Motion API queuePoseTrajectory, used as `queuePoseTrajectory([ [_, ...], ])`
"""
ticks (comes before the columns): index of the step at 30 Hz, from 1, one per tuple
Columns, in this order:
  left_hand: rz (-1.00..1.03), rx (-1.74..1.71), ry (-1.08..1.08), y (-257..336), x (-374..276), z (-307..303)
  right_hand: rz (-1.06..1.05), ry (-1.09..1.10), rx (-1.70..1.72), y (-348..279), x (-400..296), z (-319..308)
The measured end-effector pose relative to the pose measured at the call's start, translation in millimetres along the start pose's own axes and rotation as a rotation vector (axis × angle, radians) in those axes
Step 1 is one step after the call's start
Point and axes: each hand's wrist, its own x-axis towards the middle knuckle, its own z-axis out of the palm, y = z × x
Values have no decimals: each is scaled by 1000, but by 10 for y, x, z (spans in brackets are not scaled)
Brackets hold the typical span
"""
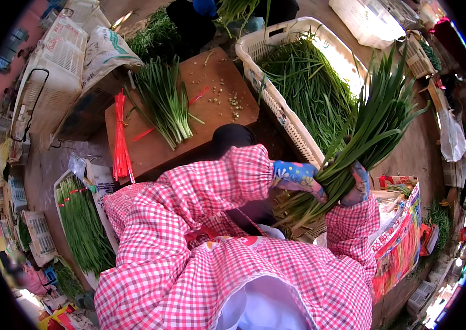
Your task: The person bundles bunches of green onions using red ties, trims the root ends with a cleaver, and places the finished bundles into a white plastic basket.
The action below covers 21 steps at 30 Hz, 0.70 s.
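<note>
A large bunch of garlic chives (381,111) is held at the right, leaves fanning up and away, pale stem ends pointing down toward my lap. My left hand (299,177), in a blue flowered glove, reaches across and grips it near the stems. From the other side my right hand (355,185), gloved alike, closes around the same bunch. A smaller pile of chives (163,99) lies on a brown wooden board (220,107) before me. Red ties (120,140) rest in a bundle at the board's left edge, with cut stem bits (235,103) scattered on top.
Loose chives fill a white plastic crate (274,88) beyond my hands. At left, tied chives (84,218) lie in another crate. Stacked crates (51,78) and a woven sack (107,55) stand behind it. A printed bag (398,239) is at right; someone's blue-gloved hand (205,7) shows at the top.
</note>
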Motion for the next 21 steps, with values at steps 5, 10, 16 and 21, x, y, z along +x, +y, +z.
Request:
queuePoseTrajectory([
  [5, 224, 380, 186, 975, -615, 294, -44, -6, -291, -171, 366, 443],
  [10, 575, 197, 405, 1408, -1093, 437, -394, -310, -248, -10, 835, 1373],
  [16, 686, 498, 584, 1734, -1621, 182, -895, -500, -810, 279, 1501, 1824],
  [21, 744, 556, 748, 1696, -1938, -323, -473, -617, -214, 793, 1875, 2161],
])
